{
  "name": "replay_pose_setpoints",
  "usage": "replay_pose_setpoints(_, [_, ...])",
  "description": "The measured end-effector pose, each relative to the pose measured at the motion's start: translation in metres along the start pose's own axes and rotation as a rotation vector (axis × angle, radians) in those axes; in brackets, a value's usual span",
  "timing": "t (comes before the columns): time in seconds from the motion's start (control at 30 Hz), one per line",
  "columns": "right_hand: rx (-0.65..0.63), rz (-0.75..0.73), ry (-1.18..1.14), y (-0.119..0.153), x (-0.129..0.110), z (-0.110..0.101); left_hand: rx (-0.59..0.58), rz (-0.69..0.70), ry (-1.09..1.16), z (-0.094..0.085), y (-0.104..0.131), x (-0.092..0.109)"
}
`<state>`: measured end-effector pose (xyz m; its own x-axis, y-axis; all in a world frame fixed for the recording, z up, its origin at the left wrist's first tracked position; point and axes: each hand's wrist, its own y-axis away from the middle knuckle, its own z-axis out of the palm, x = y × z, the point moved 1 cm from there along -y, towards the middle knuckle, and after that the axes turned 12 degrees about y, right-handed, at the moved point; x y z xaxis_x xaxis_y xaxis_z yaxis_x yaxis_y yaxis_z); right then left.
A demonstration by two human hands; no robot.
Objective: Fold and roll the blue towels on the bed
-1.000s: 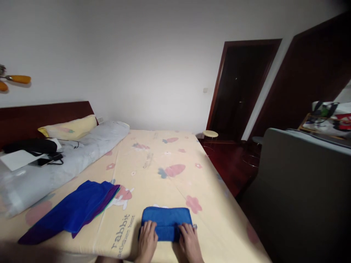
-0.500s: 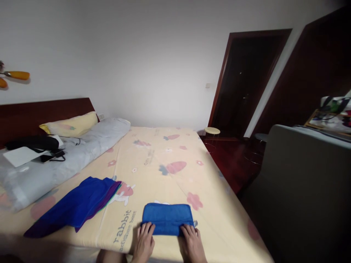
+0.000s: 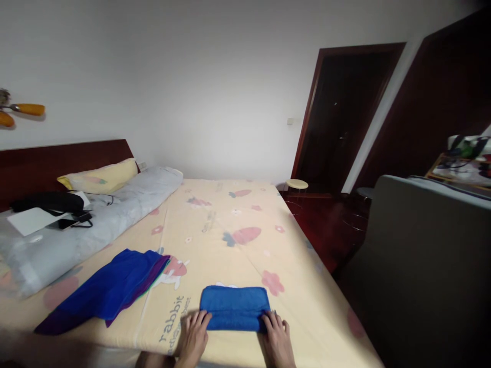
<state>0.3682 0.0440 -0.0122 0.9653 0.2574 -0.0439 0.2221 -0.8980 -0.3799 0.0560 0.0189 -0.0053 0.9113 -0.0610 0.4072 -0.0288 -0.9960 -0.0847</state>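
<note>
A blue cloth, folded into a flat rectangle, lies on the bed near its front edge. At its lower left corner is my left hand, fingertips on the cloth's edge and fingers slightly spread. My right hand touches the right edge in the same way, its fingers apart. To the left, a loose heap of blue and purple cloths with a thin green edge rests on the yellow patterned bedsheet.
A rolled grey quilt and a yellow pillow lie by the headboard, with papers, a phone and a black bag on the quilt. A round stool stands beyond the bed; a grey panel rises at right.
Both hands have moved slightly outward, the left one to the left and the right one to the right, toward the side edges of the folded cloth. The cloth looks nearly the same.
</note>
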Motion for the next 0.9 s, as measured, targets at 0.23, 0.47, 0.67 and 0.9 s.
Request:
replay_pose_setpoints(0.23, [0.024, -0.011, -0.084, 0.001, 0.010, -0.016, 0.033, 0.051, 0.104, -0.037, 0.004, 0.026])
replay_pose_setpoints(0.47, [-0.062, 0.029, -0.162, -0.007, 0.004, -0.030, -0.003, -0.083, 0.199, -0.049, 0.006, 0.022])
replay_pose_setpoints(0.67, [-0.012, 0.101, -0.115, -0.021, 0.005, -0.019, 0.124, -0.070, 0.205, -0.035, -0.015, 0.012])
replay_pose_setpoints(0.9, [0.025, 0.021, -0.111, -0.017, -0.022, -0.012, 0.326, 0.016, -0.004, 0.009, -0.012, 0.030])
